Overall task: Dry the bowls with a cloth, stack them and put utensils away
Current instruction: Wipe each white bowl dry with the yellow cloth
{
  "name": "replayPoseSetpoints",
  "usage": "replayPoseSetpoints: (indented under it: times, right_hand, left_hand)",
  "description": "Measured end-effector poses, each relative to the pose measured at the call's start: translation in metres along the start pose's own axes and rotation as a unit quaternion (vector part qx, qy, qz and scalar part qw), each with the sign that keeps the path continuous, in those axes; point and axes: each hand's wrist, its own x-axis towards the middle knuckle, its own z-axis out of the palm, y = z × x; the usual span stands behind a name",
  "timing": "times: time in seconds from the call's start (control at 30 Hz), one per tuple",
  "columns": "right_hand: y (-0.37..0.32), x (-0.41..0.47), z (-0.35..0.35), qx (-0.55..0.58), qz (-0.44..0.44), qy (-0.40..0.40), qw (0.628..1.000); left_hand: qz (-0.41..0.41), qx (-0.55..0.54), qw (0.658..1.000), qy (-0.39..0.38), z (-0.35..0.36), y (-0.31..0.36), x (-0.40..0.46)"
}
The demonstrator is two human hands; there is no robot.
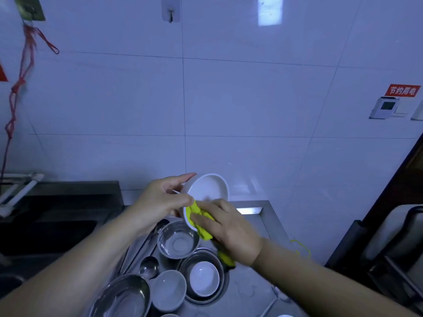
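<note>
The person holds a white bowl (207,191) up over the steel bench (247,291), tilted so its inside faces them. The left hand (163,199) grips the bowl at its left rim, thumb on the near edge and fingers curled behind. The right hand (229,225) clutches a bunched yellow cloth (201,221) and presses it against the bowl's lower rim; the rest of the cloth hangs below the palm.

Below the hands sits a small steel bowl (178,240), and just nearer a wider steel bowl (201,276) with a white bowl inside it (204,281). Another white bowl (168,290) stands beside that, touching a large steel bowl (123,298) at the lower edge. A spoon (148,267) and what look like more long-handled utensils (137,250) lie to the left, partly hidden by the left forearm. A hook (170,13) is fixed to the tiled wall (251,99).
</note>
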Motion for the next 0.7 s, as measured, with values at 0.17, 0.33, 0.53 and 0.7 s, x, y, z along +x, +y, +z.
replayPoseSetpoints:
  times: [0.17,0.33,0.53,0.7]
  right_hand:
    - [0.037,0.004,-0.013,-0.135,-0.129,0.018,0.982]
    - [0.041,0.006,-0.023,-0.096,-0.099,-0.018,0.99]
    - [0.039,0.005,-0.028,-0.064,-0.046,-0.023,0.997]
    - [0.036,0.005,-0.033,-0.046,-0.051,-0.02,0.997]
  left_hand:
    - [-0.015,0.064,0.997,-0.043,-0.011,0.014,0.008]
    - [0.096,0.262,0.96,-0.021,-0.021,0.016,0.009]
    - [0.528,0.661,0.534,-0.021,-0.022,0.01,0.0]
    - [0.497,0.693,0.52,-0.051,-0.024,0.002,0.004]
